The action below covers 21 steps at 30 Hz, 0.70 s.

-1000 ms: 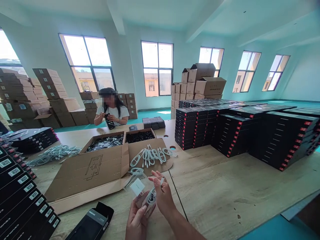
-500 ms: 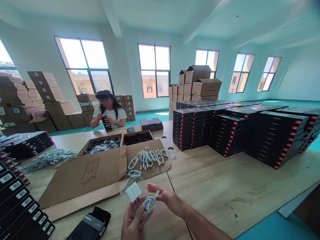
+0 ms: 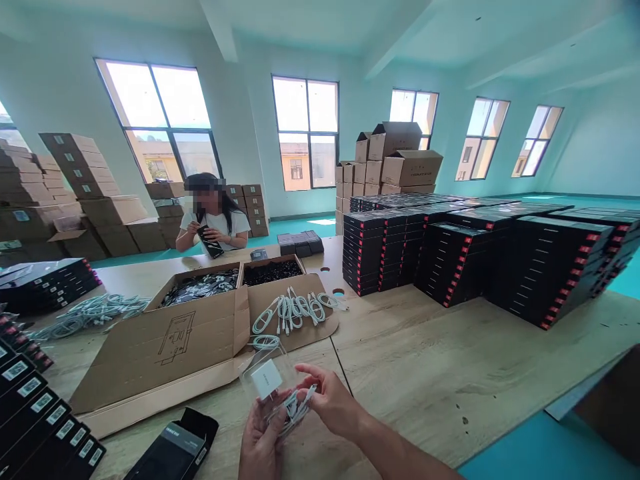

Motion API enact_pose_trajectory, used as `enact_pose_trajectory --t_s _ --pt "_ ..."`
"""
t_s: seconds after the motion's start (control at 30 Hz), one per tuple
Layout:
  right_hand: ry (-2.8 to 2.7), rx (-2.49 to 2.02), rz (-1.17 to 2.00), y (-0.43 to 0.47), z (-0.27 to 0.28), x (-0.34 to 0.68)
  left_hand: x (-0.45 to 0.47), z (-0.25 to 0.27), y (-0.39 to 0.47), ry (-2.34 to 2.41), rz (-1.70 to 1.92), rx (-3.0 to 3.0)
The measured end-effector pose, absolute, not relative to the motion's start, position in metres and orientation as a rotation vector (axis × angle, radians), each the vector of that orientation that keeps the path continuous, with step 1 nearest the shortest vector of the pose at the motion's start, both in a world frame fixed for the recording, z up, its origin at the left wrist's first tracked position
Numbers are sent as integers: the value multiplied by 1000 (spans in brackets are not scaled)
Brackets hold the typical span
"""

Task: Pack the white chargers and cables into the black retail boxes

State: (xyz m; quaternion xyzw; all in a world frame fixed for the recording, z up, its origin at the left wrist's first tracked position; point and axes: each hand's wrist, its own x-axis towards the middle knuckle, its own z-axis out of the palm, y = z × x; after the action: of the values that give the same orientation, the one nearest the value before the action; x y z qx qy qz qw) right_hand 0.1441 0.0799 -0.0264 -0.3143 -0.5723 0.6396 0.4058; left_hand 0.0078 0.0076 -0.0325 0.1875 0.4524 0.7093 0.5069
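Note:
My left hand is closed around a clear plastic tray, which I hold up over the table. In the tray's far part sits a white charger. A coiled white cable lies at its near end, under my left thumb. My right hand pinches the cable near its connector, with the index finger stretched out over the tray. To the left of my hands, an open black box lies on the table with its flap up.
Several white cables lie on a cardboard flap beyond my hands. Two cartons of small parts stand behind it. Stacked black boxes fill the right side; more stand at left. Across the table sits a person holding a black box.
My right hand has curled its fingers in on the cable's end, and the coil looks pressed lower into the tray. The view has shifted slightly.

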Motion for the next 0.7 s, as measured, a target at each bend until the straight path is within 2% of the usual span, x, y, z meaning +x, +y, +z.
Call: enact_pose_trajectory --t_s 0.1,0.27,0.5,0.7 --pt "-1375 -807 1695 82 -29 139 10 -28 9 1121 1699 497" --pt "-1279 -829 1644 87 -36 124 13 -26 14 1178 1751 496" --pt "-1246 -735 2002 97 -27 147 15 -23 12 1210 1744 534" --pt "-1311 -779 1662 93 -52 127 14 -29 19 1294 1717 565"
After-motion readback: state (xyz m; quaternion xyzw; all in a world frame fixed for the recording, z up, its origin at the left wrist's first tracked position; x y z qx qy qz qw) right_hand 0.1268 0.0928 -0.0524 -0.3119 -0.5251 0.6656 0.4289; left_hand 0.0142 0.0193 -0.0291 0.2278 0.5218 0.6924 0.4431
